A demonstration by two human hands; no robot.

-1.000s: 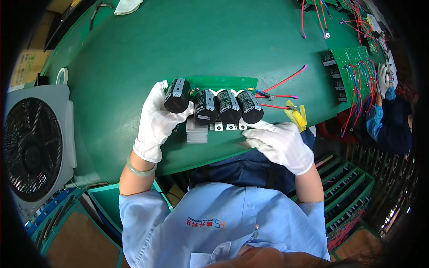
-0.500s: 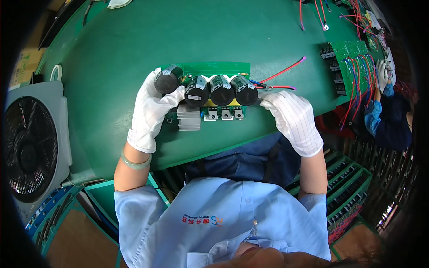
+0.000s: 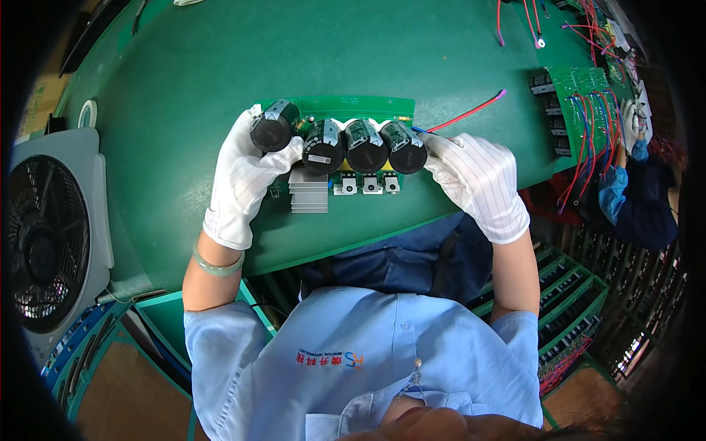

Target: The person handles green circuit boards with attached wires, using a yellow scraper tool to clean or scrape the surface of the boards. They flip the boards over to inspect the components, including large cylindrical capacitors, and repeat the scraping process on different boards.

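A green circuit board [image 3: 334, 107] stands tilted on the green table, with several large black capacitors [image 3: 366, 153] in a row on it. A finned grey heatsink [image 3: 309, 196] and small metal-tabbed parts [image 3: 371, 184] sit along its near side. White-gloved, my left hand [image 3: 246, 165] grips the board's left end, with thumb and fingers around the leftmost capacitor [image 3: 271, 135]. At the right end my right hand [image 3: 474, 176], also gloved, is closed on the board beside the last capacitor. Its fingertips are partly hidden. A red wire [image 3: 468, 112] sticks out past this hand.
A grey fan [image 3: 48, 231] stands at the left, beside a white tape roll [image 3: 87, 114]. Another wired circuit board [image 3: 577, 81] lies at the right, near a co-worker's gloved hand [image 3: 631, 121]. Green racks [image 3: 562, 305] are below the table's right edge.
My right hand has moved slightly up and left, closer against the board's end, and now covers the lower red wire. My left hand keeps its grip, shifting slightly left.
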